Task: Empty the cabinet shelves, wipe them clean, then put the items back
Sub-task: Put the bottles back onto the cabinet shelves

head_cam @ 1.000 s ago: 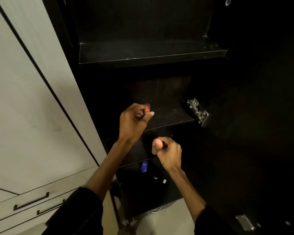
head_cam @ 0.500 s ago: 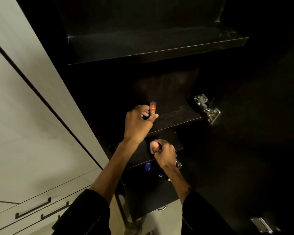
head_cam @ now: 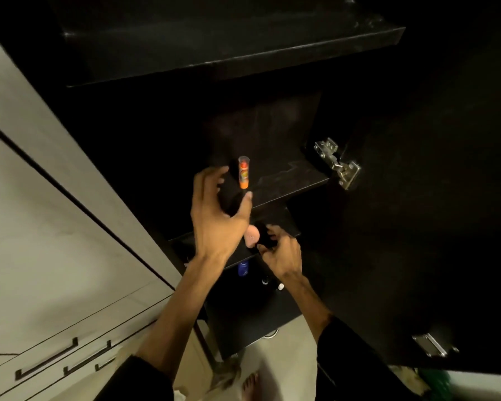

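1. The small tube [head_cam: 243, 172] just above the left hand [head_cam: 214, 218] looks like glossy plastic, clear at the top, orange below.
2. The shelf [head_cam: 289, 180] beside it is dark, matt board with pale smears.
3. The hinge [head_cam: 337, 162], right of both hands, is shiny bare metal.
4. The pink object [head_cam: 251, 237] in the right hand [head_cam: 281, 256] looks smooth and matt.
5. The cabinet panel [head_cam: 41, 198] to the left is pale, matt laminate.

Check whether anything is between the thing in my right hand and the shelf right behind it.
Nothing visible is in the way. The right hand holds a pink-tipped dark object just in front of the lower shelf, whose visible surface looks bare. The left hand is higher, by the orange tube standing on the middle shelf.
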